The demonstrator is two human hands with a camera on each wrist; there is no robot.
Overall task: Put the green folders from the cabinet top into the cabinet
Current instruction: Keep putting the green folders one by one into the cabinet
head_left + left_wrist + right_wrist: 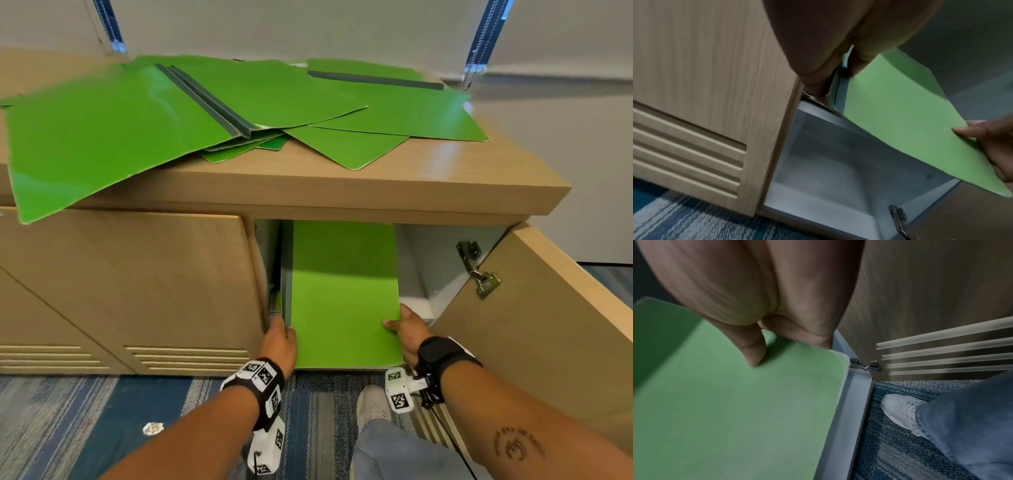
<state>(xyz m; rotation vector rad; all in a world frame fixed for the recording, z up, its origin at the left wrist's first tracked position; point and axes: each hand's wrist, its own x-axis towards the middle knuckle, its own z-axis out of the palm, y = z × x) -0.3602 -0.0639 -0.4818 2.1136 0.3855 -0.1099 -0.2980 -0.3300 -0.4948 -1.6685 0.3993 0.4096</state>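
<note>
I hold one green folder (pixel 342 301) flat, its far end inside the open cabinet compartment (pixel 414 274) and its near end sticking out. My left hand (pixel 282 329) grips its left edge at the grey spine (pixel 840 91). On the right edge, my right hand (pixel 399 322) pinches it, thumb on top (pixel 754 353). In the left wrist view the folder (pixel 900 121) hangs above the pale cabinet interior (pixel 818 186). Several more green folders (pixel 137 116) lie spread in a loose pile on the cabinet top (pixel 445 171), one overhanging the front edge at the left.
The compartment's wooden door (pixel 548 325) stands swung open to the right on metal hinges (pixel 479 274). A closed slatted door (pixel 130 281) is just left of the opening. My shoe (pixel 371 404) and jeans are on blue striped carpet (pixel 85 411); a paper scrap (pixel 153 428) lies there.
</note>
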